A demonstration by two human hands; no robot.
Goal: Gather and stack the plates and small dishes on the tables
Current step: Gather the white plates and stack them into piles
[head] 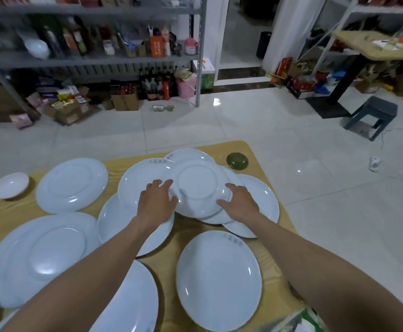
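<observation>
Several white plates lie spread and overlapping on the wooden table (pixel 195 233). A white plate (pixel 198 185) sits on top of the overlapping pile in the middle. My left hand (pixel 158 201) grips its left rim and my right hand (pixel 240 202) grips its right rim. Under it lie a plate to the left (pixel 143 180), one behind (pixel 188 154) and one to the right (pixel 265 202). A small white dish (pixel 10 185) stands at the far left and a small green dish (pixel 237 161) near the far right corner.
More white plates lie at the left (pixel 72 184), front left (pixel 40 257) and front middle (pixel 218 280). The table's right edge drops to a tiled floor. A blue stool (pixel 372 116) and cluttered metal shelves (pixel 100 58) stand beyond.
</observation>
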